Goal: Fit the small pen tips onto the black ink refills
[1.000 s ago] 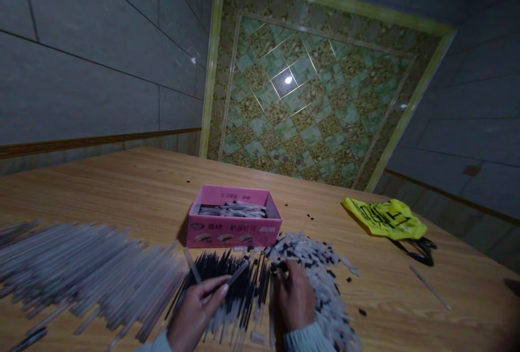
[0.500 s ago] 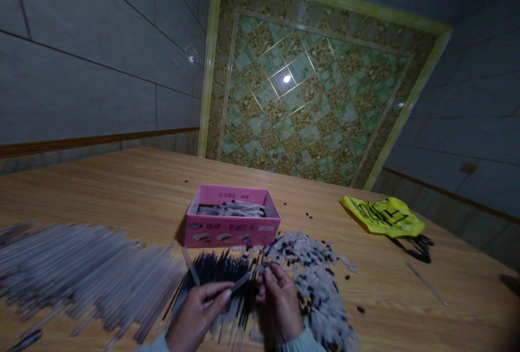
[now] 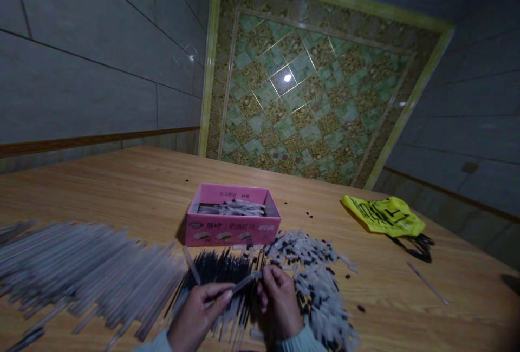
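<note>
My left hand (image 3: 201, 308) is closed, pinching a thin, greyish see-through plastic tube (image 3: 244, 282) between thumb and fingers. The tube slants up to the right. At its far end my right hand (image 3: 280, 292) is closed, thumb and forefinger at the tip; whether a separate small piece sits there is too blurred to tell. Under the hands lies a pile of thin black sticks (image 3: 219, 268) with pale ends. Left of them spreads a large heap of long clear tubes (image 3: 89, 265). Beside my right hand are heaps of short whitish and black pieces (image 3: 320, 292).
A pink open box (image 3: 231, 233) holding more thin sticks (image 3: 233, 209) stands behind the black pile. A yellow bag (image 3: 385, 217) with black straps and a single stick (image 3: 427, 284) lie at the right. The wooden table (image 3: 134, 189) meets tiled walls.
My right hand's fingertips have shifted slightly at the tube's tip, and the tube's end shows more plainly. My left hand keeps its grip almost in place.
</note>
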`<act>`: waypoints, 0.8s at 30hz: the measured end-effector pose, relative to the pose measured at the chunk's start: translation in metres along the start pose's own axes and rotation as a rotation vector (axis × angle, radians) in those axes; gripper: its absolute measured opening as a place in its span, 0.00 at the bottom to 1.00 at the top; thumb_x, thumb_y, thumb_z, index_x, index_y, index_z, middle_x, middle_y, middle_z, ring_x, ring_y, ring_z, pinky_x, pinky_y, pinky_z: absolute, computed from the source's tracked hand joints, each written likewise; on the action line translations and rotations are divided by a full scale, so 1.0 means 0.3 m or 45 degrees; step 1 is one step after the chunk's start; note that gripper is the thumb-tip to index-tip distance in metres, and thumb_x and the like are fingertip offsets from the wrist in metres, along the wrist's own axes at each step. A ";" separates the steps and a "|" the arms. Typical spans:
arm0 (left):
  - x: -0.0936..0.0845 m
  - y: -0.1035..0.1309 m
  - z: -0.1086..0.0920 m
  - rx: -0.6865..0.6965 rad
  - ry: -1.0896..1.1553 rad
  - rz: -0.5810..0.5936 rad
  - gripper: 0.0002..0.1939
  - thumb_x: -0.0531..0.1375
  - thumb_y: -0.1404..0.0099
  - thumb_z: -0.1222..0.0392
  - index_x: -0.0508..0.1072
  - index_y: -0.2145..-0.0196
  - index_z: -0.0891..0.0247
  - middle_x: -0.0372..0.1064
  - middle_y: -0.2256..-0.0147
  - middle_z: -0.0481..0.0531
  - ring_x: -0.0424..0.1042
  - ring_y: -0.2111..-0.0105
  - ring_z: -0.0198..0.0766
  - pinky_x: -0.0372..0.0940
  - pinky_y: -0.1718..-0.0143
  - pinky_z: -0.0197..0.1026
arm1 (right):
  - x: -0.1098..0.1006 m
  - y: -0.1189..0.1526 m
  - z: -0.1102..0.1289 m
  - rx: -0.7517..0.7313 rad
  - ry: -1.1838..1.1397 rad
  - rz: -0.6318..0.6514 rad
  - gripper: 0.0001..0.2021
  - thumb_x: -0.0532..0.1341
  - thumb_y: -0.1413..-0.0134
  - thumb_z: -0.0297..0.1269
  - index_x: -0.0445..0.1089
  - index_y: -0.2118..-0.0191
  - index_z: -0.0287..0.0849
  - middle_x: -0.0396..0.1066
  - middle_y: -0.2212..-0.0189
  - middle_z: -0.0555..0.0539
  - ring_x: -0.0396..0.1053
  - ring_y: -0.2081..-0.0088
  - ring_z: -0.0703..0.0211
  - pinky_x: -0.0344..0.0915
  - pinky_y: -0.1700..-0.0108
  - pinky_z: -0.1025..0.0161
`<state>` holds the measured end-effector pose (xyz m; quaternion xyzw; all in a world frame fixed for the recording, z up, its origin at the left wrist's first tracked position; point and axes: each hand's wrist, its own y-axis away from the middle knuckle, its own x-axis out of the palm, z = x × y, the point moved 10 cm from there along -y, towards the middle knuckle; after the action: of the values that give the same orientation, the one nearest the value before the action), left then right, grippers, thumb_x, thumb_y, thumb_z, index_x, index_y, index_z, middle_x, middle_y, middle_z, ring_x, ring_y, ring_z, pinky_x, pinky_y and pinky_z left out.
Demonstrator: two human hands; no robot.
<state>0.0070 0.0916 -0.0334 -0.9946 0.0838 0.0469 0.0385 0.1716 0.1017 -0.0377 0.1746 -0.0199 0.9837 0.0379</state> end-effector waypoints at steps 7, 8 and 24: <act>-0.007 -0.001 -0.005 0.010 -0.050 0.000 0.14 0.60 0.47 0.52 0.79 0.65 0.60 0.77 0.66 0.55 0.73 0.63 0.46 0.65 0.60 0.40 | -0.013 -0.008 -0.007 -0.017 0.063 -0.011 0.18 0.63 0.56 0.50 0.60 0.76 0.40 0.60 0.88 0.58 0.49 0.90 0.75 0.46 0.88 0.75; -0.008 0.001 -0.008 0.012 -0.063 -0.006 0.14 0.60 0.47 0.52 0.79 0.65 0.60 0.78 0.66 0.55 0.73 0.63 0.46 0.65 0.60 0.39 | -0.013 -0.009 -0.009 -0.022 0.076 -0.003 0.17 0.62 0.55 0.50 0.61 0.76 0.40 0.60 0.88 0.58 0.49 0.90 0.75 0.46 0.88 0.75; 0.010 -0.005 0.026 -0.090 -0.240 0.142 0.26 0.54 0.48 0.41 0.77 0.75 0.70 0.55 0.86 0.43 0.53 0.82 0.30 0.49 0.80 0.34 | 0.038 0.026 0.118 -0.446 0.732 0.222 0.10 0.60 0.52 0.41 0.70 0.69 0.39 0.66 0.74 0.48 0.64 0.70 0.58 0.60 0.67 0.64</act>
<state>0.0096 0.0934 -0.0414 -0.9804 0.1332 0.1452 0.0085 0.1725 0.0927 -0.0007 -0.1211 -0.1917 0.9739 -0.0130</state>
